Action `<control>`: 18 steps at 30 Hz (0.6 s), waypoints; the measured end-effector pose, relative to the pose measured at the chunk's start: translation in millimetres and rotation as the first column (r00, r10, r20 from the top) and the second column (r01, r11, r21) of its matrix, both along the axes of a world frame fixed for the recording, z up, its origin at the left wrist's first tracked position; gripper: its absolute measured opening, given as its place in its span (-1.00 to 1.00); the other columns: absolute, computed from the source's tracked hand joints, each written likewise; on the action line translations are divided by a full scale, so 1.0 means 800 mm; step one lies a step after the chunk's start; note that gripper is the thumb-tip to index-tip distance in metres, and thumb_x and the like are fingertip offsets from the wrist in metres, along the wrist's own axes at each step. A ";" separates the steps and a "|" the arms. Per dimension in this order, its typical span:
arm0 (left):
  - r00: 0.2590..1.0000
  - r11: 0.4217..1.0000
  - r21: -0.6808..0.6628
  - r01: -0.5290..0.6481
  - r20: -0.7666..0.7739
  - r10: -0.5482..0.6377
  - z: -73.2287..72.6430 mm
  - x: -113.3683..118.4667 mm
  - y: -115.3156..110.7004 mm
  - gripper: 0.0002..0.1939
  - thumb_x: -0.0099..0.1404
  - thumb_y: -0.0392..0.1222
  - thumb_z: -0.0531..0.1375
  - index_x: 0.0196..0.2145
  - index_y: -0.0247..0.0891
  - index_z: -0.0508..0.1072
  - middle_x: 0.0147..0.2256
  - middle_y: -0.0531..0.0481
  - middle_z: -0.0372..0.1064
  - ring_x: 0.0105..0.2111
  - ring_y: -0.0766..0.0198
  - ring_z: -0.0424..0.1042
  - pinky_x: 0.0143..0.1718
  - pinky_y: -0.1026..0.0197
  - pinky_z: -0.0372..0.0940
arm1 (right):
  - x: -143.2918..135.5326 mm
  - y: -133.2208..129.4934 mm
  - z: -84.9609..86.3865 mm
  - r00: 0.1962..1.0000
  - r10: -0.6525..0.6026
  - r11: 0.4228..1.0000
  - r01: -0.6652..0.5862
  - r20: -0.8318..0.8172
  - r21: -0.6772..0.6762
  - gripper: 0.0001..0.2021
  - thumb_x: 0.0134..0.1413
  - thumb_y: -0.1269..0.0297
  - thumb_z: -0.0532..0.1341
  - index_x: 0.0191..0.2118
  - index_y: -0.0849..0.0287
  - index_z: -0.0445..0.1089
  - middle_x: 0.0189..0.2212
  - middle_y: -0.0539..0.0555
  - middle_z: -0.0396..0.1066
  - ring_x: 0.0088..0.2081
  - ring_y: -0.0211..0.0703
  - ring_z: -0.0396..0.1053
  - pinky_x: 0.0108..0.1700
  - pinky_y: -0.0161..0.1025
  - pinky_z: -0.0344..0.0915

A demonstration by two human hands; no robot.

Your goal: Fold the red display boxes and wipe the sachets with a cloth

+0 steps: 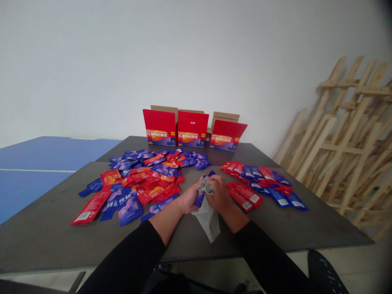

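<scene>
My left hand is closed on a purple pouch near the front middle of the table. Bunched in my right hand is a grey cloth, pressed against the pouch, its loose end hanging toward the table's front edge. The pouch's top end pokes out beyond my fingers; much of it is covered by cloth and hands. To the left lies a loose heap of red and purple pouches. Right beside my right hand are red pouches with white labels, part of a neater group of red and purple pouches.
Three open red cartons stand in a row at the table's back, flaps raised. A blue table with a white line adjoins on the left. Wooden frames lean against the wall at the right. A dark chair part shows at the lower right.
</scene>
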State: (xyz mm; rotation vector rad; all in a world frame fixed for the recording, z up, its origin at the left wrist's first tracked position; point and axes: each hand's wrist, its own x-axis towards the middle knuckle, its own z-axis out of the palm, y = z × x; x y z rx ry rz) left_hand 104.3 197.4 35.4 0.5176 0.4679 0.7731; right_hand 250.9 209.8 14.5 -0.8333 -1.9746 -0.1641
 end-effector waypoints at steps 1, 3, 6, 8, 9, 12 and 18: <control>1.000 1.000 0.008 0.003 0.009 -0.003 0.000 0.001 0.000 -0.53 0.36 0.14 0.06 -0.17 -0.34 0.51 -0.31 -0.17 0.54 -0.23 0.10 0.54 -0.09 0.14 0.32 | 0.000 0.002 -0.001 1.000 -0.014 1.000 0.014 -0.015 -0.005 -0.73 0.14 0.29 0.11 -0.02 0.12 0.28 -0.10 0.18 0.21 -0.04 0.02 0.24 0.02 0.05 0.29; 1.000 1.000 0.020 0.011 0.021 -0.012 -0.001 0.001 0.000 -0.54 0.36 0.12 0.07 -0.11 -0.33 0.50 -0.30 -0.17 0.55 -0.22 0.09 0.54 -0.08 0.13 0.32 | 0.001 0.005 -0.002 0.998 -0.042 0.999 0.042 -0.044 -0.015 -0.73 0.15 0.28 0.11 -0.02 0.12 0.27 -0.09 0.18 0.19 -0.02 0.03 0.22 0.03 0.07 0.28; 1.000 0.999 0.037 0.020 -0.010 -0.019 -0.006 0.000 0.000 -0.53 0.35 0.11 0.09 -0.04 -0.34 0.48 -0.32 -0.18 0.55 -0.22 0.06 0.54 -0.10 0.11 0.33 | 0.003 0.010 -0.004 0.991 -0.096 0.995 0.094 -0.096 -0.020 -0.74 0.16 0.30 0.09 -0.01 0.13 0.24 -0.08 0.19 0.17 0.00 0.04 0.20 0.06 0.10 0.26; 0.998 0.998 0.054 0.030 -0.057 -0.027 -0.009 -0.001 0.000 -0.55 0.35 0.06 0.12 -0.02 -0.35 0.48 -0.33 -0.18 0.55 -0.25 0.05 0.54 -0.12 0.10 0.33 | 0.006 0.014 -0.005 0.979 -0.142 0.990 0.139 -0.144 -0.032 -0.75 0.17 0.30 0.08 -0.03 0.13 0.24 -0.08 0.19 0.17 0.01 0.04 0.19 0.07 0.10 0.25; 0.996 0.997 0.062 0.039 -0.078 -0.034 -0.009 -0.001 -0.001 -0.58 0.34 0.03 0.13 -0.03 -0.35 0.49 -0.33 -0.17 0.55 -0.28 0.06 0.55 -0.13 0.10 0.34 | 0.008 0.017 -0.005 0.971 -0.167 0.986 0.162 -0.170 -0.044 -0.76 0.17 0.30 0.08 -0.04 0.14 0.24 -0.09 0.19 0.17 0.01 0.04 0.19 0.08 0.10 0.25; 0.994 0.997 0.054 0.060 -0.090 -0.055 -0.007 -0.003 -0.002 -0.65 0.32 -0.03 0.17 -0.12 -0.36 0.52 -0.34 -0.17 0.55 -0.36 0.12 0.54 -0.18 0.15 0.35 | 0.018 0.028 -0.005 0.939 -0.236 0.971 0.218 -0.249 -0.098 -0.80 0.18 0.29 0.07 -0.08 0.15 0.26 -0.11 0.19 0.18 0.00 0.03 0.19 0.09 0.11 0.24; 0.995 0.996 -0.036 -0.076 0.060 0.078 0.010 -0.014 0.009 -0.64 0.34 0.03 0.13 -0.13 -0.32 0.48 -0.23 -0.16 0.53 -0.37 0.21 0.52 -0.29 0.22 0.37 | 0.029 0.032 0.004 0.893 -0.289 0.957 0.260 -0.345 -0.128 -0.77 0.14 0.27 0.10 -0.08 0.17 0.28 -0.11 0.20 0.20 -0.02 0.03 0.22 0.08 0.13 0.25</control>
